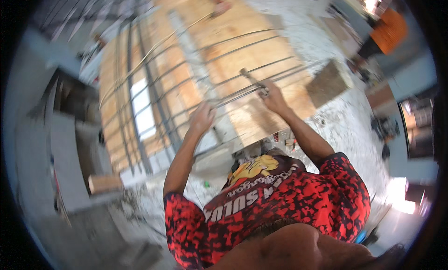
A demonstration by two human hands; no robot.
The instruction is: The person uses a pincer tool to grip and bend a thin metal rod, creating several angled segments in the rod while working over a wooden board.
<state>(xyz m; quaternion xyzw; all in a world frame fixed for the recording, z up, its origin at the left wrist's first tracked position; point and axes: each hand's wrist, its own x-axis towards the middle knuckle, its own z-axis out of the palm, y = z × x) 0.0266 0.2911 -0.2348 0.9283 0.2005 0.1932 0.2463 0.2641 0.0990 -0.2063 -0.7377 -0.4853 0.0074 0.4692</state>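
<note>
My left hand (203, 117) is closed around the near thin steel rods (238, 96), at the front part of a crossed rod grid. Blur hides exactly how the fingers sit. To its right, my right hand (272, 97) grips a short metal hand tool (252, 78), which points up and left over the rods. The tool's exact kind is too blurred to tell. Both hands are above a plywood board (242, 130) on which the grid lies. Thicker dark bars (151, 79) cross the thin rods on the left side.
A pale cord (151, 51) crosses the board towards a reddish object (220, 8) at the far edge. A wooden block (329, 83) stands at the board's right. A round wooden piece (105, 183) lies front left. A person in orange (389, 31) is far right.
</note>
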